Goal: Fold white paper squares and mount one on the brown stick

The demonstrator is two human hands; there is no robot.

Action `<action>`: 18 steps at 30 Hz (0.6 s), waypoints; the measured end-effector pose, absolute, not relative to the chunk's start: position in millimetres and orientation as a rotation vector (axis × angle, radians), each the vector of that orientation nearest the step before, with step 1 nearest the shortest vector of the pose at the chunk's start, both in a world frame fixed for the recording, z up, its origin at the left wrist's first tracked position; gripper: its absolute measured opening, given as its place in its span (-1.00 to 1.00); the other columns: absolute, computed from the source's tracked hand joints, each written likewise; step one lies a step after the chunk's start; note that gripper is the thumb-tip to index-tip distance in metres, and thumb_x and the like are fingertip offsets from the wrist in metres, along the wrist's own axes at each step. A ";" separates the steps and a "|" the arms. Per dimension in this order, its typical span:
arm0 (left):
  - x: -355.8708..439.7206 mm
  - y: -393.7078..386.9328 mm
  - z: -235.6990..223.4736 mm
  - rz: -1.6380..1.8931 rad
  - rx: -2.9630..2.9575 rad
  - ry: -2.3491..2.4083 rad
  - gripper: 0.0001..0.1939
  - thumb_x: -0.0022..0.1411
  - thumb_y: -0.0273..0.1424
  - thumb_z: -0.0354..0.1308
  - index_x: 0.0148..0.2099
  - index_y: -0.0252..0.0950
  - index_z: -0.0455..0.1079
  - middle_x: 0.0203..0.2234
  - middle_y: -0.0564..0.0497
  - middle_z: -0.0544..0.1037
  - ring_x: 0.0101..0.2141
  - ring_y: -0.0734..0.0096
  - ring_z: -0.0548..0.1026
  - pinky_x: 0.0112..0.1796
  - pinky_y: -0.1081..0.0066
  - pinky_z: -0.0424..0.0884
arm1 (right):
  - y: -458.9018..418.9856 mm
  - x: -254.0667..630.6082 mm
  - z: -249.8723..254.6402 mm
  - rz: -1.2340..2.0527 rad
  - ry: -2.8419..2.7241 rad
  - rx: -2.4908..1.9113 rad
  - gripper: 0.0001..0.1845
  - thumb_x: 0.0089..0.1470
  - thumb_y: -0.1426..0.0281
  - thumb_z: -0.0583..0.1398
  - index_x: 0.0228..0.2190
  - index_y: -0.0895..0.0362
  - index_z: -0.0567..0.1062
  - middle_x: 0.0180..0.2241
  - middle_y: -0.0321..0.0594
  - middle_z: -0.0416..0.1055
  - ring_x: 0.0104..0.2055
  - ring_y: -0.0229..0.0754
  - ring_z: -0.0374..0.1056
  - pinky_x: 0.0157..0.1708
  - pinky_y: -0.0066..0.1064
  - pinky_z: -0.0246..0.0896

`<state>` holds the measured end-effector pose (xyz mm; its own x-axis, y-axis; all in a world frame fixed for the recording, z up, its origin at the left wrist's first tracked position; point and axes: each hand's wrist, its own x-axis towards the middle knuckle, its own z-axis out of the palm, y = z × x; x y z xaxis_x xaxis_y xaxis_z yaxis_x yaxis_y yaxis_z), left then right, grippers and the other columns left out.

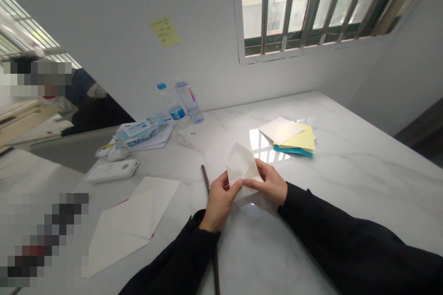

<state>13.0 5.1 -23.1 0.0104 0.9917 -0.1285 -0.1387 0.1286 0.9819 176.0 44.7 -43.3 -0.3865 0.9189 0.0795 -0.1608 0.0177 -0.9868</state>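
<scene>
A folded sheet of white paper (241, 167) stands up between my two hands above the white marble table (311, 184). My left hand (219, 203) pinches its lower left side, and my right hand (266, 182) grips its right side, with the fingertips close together. Both black sleeves reach in from the bottom of the view. Just under my left hand lies a thin dark brown stick (206, 178), and its far part is hidden by my left forearm. The lower part of the paper is partly covered by my fingers.
A large folded cream paper (131, 221) lies at the left, and a stack of white, yellow and teal paper (289, 138) lies to the right. Two plastic bottles (188, 100), a white power bank (112, 170) and packets (141, 136) stand further back, near the wall.
</scene>
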 end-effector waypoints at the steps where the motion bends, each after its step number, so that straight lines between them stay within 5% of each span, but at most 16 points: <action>1: 12.4 5.4 -24.2 1.166 0.998 1.163 -0.52 0.10 -0.26 0.43 0.04 -0.35 0.56 -0.11 -0.17 0.67 -0.14 0.07 0.61 -0.11 0.29 0.48 | 46.2 177.9 -42.0 1.582 -1.395 -0.802 -0.48 -0.02 0.17 0.41 -0.07 0.13 0.48 -0.15 -0.15 0.57 -0.11 -0.04 0.51 -0.09 -0.23 0.41; 13: 5.7 6.7 -29.9 1.082 0.941 1.135 -0.44 0.06 -0.28 0.43 0.11 -0.34 0.52 -0.15 -0.17 0.67 -0.22 0.12 0.62 -0.22 0.34 0.49 | 63.7 193.4 -52.3 1.801 -1.220 -0.971 -0.49 -0.09 0.02 0.43 -0.28 0.20 0.64 -0.38 -0.18 0.60 -0.43 -0.20 0.48 -0.38 -0.37 0.37; 18: 5.8 6.4 -28.4 1.053 0.968 1.148 -0.47 0.06 -0.30 0.43 0.09 -0.34 0.54 -0.15 -0.17 0.67 -0.24 0.14 0.62 -0.23 0.33 0.49 | 65.5 194.1 -51.4 1.814 -1.218 -0.908 -0.47 -0.10 0.04 0.44 -0.18 0.15 0.62 -0.28 -0.17 0.61 -0.33 -0.14 0.52 -0.32 -0.33 0.43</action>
<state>5.8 6.4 -28.4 0.0911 0.9706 -0.2229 -0.1380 0.2340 0.9624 194.1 65.5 -51.4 -0.4615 0.8754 -0.1439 -0.1980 -0.2597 -0.9452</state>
